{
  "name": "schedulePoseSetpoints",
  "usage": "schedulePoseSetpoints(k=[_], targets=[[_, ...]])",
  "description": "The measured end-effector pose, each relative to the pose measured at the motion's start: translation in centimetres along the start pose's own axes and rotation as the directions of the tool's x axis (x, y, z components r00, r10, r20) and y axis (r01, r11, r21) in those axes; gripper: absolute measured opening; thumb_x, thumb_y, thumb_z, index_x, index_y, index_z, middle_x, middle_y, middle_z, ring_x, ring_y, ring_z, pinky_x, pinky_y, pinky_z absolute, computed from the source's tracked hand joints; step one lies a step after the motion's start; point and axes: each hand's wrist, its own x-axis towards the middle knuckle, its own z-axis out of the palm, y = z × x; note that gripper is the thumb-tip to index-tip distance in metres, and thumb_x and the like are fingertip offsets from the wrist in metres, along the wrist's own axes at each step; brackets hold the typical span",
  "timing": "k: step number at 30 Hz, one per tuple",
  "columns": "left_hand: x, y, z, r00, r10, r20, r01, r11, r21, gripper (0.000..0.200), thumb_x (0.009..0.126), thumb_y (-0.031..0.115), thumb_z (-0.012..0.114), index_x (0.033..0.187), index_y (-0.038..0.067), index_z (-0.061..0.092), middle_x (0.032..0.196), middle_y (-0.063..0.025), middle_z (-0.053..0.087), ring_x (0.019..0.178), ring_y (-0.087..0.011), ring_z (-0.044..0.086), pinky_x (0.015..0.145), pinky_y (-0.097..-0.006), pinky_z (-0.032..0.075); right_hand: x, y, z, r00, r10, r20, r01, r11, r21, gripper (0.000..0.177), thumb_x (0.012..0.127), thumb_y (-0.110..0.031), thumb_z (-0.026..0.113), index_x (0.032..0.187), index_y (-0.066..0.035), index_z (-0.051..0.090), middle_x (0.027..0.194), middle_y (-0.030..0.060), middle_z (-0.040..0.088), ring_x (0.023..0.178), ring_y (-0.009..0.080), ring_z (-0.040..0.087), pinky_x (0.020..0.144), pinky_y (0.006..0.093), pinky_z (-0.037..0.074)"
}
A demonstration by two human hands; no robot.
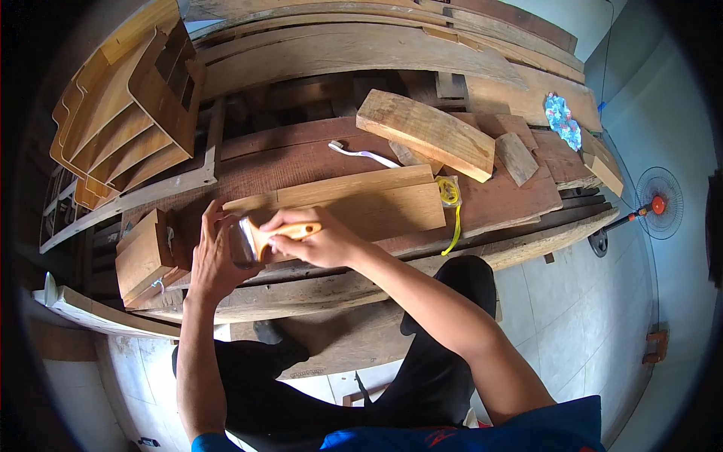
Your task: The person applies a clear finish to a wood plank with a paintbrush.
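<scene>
My right hand (309,239) grips a paintbrush (260,239) by its yellowish wooden handle, with the metal band and bristles pointing left. Beside the bristles, my left hand (215,260) is held up with its fingers apart and curved around that end. Whether the left fingertips touch the bristles I cannot make out. Under and to the right of the brush lies a long light-brown wooden board (376,207) with a raised strip along its far side. Left of my left hand stands a small wooden box-like piece (147,256).
A thick wood block (425,134), a toothbrush (365,154) and a yellow tape measure (449,192) lie on the plank bench (279,154). A wooden file rack (124,105) stands at the left. Crumpled blue wrapping (561,120) and a fan (657,203) are at the right.
</scene>
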Motion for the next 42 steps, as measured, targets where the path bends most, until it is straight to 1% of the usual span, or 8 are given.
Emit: schedulePoseSetpoints(k=[3,6,14,17,21,30,34,42], targets=[[0.0,0.4,-0.3,1.0,0.002,0.023,-0.003,1.0,0.026,0.093,0.059,0.03,0.097,0.137,0.008,0.052,0.157,-0.014,0.034,0.133,-0.0338,0.054,0.096,-0.0465,0.061,0.2,-2.5,-0.6,0.907,0.355,0.226,-0.383,0.918,0.098,0.023,0.102,-0.019,0.068,0.121,-0.006,0.072,0.1,0.008,0.078,0.082,0.0157,0.074,0.074,0.0293,0.058],[0.0,0.0,0.0,1.0,-0.017,0.016,0.017,1.0,0.008,0.093,0.06,0.032,0.097,0.138,0.008,0.052,0.157,-0.0143,0.034,0.134,-0.0339,0.053,0.095,-0.047,0.061,0.1,-1.1,0.8,0.99,0.08,-0.118,-0.086,0.995,-0.05,0.023,0.101,-0.019,0.069,0.119,-0.005,0.072,0.096,0.0079,0.079,0.08,0.0175,0.074,0.073,0.0305,0.058],[0.2,0.0,-0.1,0.997,-0.038,0.061,0.037,0.999,0.028,0.099,0.054,0.026,0.099,0.138,0.007,0.051,0.158,-0.0137,0.033,0.136,-0.0335,0.052,0.099,-0.0458,0.06,-0.3,-1.0,0.2,0.991,0.036,-0.127,-0.048,0.995,-0.091,0.017,0.099,-0.023,0.072,0.112,-0.012,0.076,0.099,0.0064,0.079,0.082,0.0176,0.076,0.067,0.0284,0.056],[0.2,-0.1,0.1,0.998,-0.03,0.064,0.027,0.999,0.033,0.1,0.053,0.024,0.1,0.138,0.007,0.051,0.159,-0.0134,0.032,0.137,-0.0333,0.051,0.1,-0.0459,0.06,-1.0,-1.8,-2.1,0.953,0.261,0.154,-0.259,0.965,-0.032,0.018,0.099,-0.024,0.072,0.112,-0.012,0.076,0.092,0.0058,0.079,0.076,0.0155,0.075,0.064,0.0282,0.056],[0.1,-0.3,0.2,0.999,-0.007,0.053,0.005,1.0,0.029,0.101,0.052,0.024,0.101,0.138,0.008,0.05,0.159,-0.0132,0.031,0.138,-0.0335,0.051,0.1,-0.0461,0.06,-1.8,-0.6,-3.9,0.974,0.172,-0.146,-0.182,0.982,-0.058,0.014,0.102,-0.011,0.067,0.114,-0.005,0.073,0.095,0.0077,0.077,0.079,0.0128,0.075,0.064,0.0249,0.06],[0.4,-0.7,0.3,0.997,0.009,0.073,-0.01,1.0,0.016,0.102,0.052,0.023,0.102,0.14,0.009,0.05,0.158,-0.0143,0.032,0.139,-0.0357,0.049,0.105,-0.0471,0.058,-4.6,-3.4,-8.9,0.876,0.429,0.222,-0.451,0.89,0.061,0.021,0.106,-0.017,0.064,0.121,-0.003,0.07,0.089,0.0058,0.075,0.077,0.01,0.07,0.068,0.0242,0.057],[0.6,-1.3,0.6,0.996,0.07,0.056,-0.07,0.998,-0.008,0.102,0.052,0.023,0.102,0.14,0.008,0.052,0.158,-0.0149,0.032,0.139,-0.0352,0.049,0.109,-0.0465,0.056,-6.0,-2.2,-9.7,0.941,0.324,-0.094,-0.319,0.945,0.067,0.019,0.105,-0.019,0.065,0.11,-0.002,0.071,0.081,0.0058,0.074,0.071,0.0096,0.07,0.062,0.0242,0.056],[1.0,-1.1,0.2,0.992,0.005,0.122,0.0,0.999,-0.046,0.101,0.052,0.024,0.102,0.139,0.006,0.054,0.159,-0.0128,0.031,0.138,-0.0336,0.051,0.111,-0.0461,0.054,-6.9,-3.9,-14.1,0.847,0.528,0.069,-0.532,0.84,0.108,0.02,0.108,-0.017,0.06,0.118,-0.004,0.072,0.082,0.0045,0.073,0.07,0.0088,0.068,0.061,0.0224,0.053]])
